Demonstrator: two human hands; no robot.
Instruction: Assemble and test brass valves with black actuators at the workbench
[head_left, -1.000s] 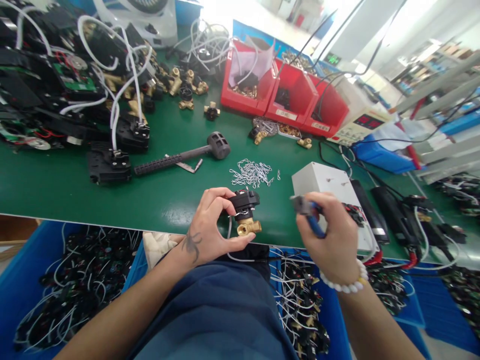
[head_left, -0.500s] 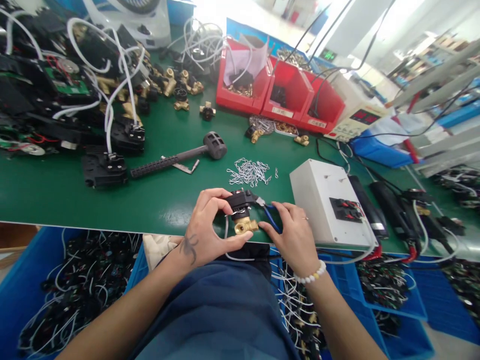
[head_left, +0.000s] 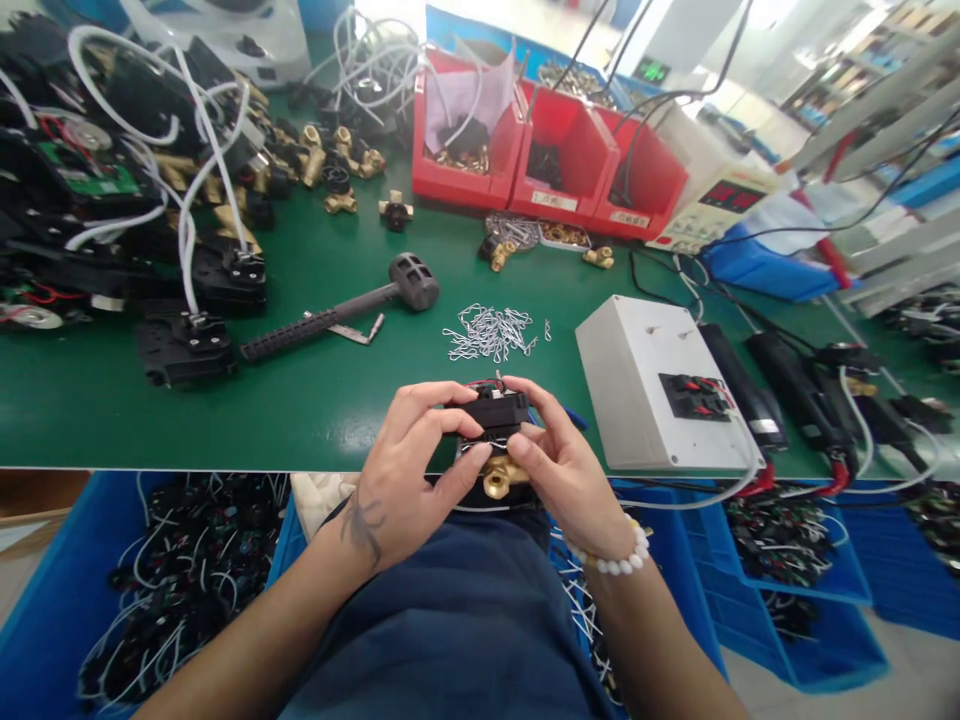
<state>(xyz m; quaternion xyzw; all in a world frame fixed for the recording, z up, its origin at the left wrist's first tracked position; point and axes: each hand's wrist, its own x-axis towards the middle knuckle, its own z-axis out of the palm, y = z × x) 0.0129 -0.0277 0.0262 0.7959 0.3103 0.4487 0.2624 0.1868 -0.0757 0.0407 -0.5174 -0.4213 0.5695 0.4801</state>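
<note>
A brass valve (head_left: 496,482) with a black plastic housing on top sits between my two hands at the table's front edge. My left hand (head_left: 409,470) is closed on its left side, fingers over the black housing and thumb low by a thin wire clip. My right hand (head_left: 566,480) grips the right side, thumb against the part near the brass. Behind the right hand, the blue-handled pliers (head_left: 576,418) lie mostly hidden on the table. Just beyond, a pile of silver R-shaped clips (head_left: 489,332) is spread out, with one loose clip (head_left: 547,330) beside it.
A black mallet (head_left: 360,305) lies left of the clips. To the right stands a grey box (head_left: 637,390) with cables. Red bins (head_left: 469,185) line the back, brass valves (head_left: 337,190) and black housings (head_left: 187,350) fill the left. Blue crates (head_left: 52,590) stand below the edge.
My right hand came in from the right with the pliers, let them go on the table, and took hold of the valve. My left hand has stayed on the valve. The view shifted slightly.
</note>
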